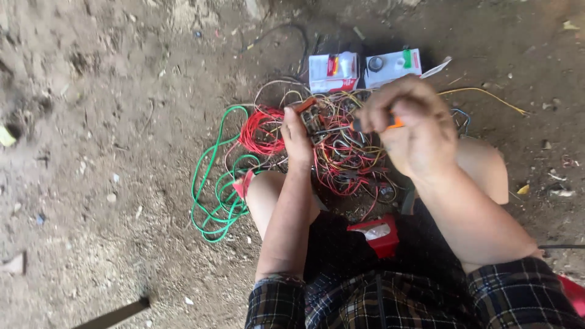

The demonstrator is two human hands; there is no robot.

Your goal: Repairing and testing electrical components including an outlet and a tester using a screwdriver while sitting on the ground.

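Note:
My left hand (297, 137) grips a small dark electrical part with an orange edge (309, 113), held up over a tangle of wires. My right hand (411, 125) is closed around an orange-handled screwdriver (376, 124), whose metal tip points left at the part. Both hands hover above my knees. Beneath them lies a pile of red, yellow and white wires (344, 155). The part's details are blurred.
A green cable coil (216, 183) and a red wire coil (262, 131) lie left on the dirt ground. Two small white boxes (332, 72) (393, 66) sit beyond the wires. A red box (378, 234) rests between my legs. A yellow wire (487, 94) trails right.

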